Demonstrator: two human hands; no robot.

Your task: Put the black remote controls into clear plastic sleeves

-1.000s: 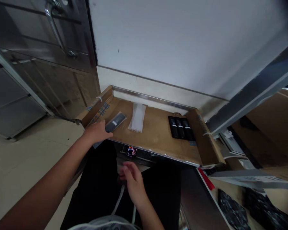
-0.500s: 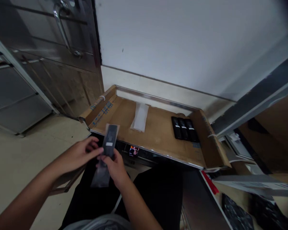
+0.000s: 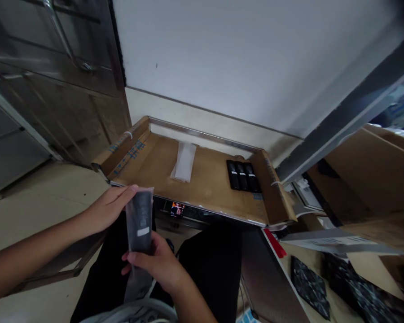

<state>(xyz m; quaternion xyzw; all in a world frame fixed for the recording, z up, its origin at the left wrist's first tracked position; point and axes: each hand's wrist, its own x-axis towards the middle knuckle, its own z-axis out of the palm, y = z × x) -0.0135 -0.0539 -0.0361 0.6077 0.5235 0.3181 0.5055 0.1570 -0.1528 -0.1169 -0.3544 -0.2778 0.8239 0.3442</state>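
While the right hand (image 3: 163, 264) is gripping a bagged black item (image 3: 141, 213), the left hand (image 3: 109, 208) is pinching its top

Where the lower left of the frame is showing both hands, the bagged black item is running lengthwise up the picture, its white label (image 3: 143, 232) facing the camera. The right hand is clasping it below the label, thumb across the front; the left hand is holding its upper left corner. Near the center, pale sleeves (image 3: 184, 162) are lying overlapped on a cardboard-lined tray (image 3: 208, 197). Toward the right end, three black items (image 3: 243, 175) are resting side by side. Below the front edge, a small screen (image 3: 177, 209) is glowing.
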